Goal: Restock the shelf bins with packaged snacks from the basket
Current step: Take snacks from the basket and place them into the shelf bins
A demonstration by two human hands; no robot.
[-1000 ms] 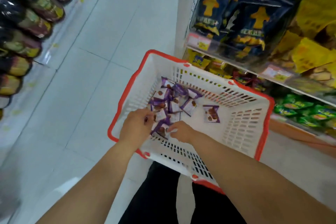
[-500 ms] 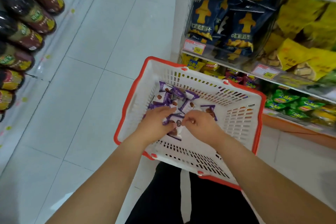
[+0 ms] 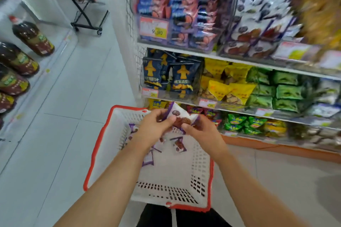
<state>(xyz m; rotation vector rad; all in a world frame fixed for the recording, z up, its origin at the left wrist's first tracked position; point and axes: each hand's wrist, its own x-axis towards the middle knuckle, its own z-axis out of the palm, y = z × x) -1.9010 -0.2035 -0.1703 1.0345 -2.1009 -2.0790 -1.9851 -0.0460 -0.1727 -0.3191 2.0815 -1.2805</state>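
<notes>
Both forearms extended forward; left hand (image 3: 154, 127) and right hand (image 3: 202, 131) meeting, fingers curled in pinching grip.

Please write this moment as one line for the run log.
left hand: holds purple-and-white snack packets | right hand: holds same packets | white plastic basket with red rim: packets remain | phase: lifted, not shelved

Basket (image 3: 103, 145) at lower centre, snack packets (image 3: 178, 145) in it; shelf bins (image 3: 212, 97) upper right, bottles (image 3: 31, 37) far left.

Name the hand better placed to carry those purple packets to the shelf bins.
Right, probably. The right hand is nearer the shelf; both it and the left hand hold the packets.
</notes>
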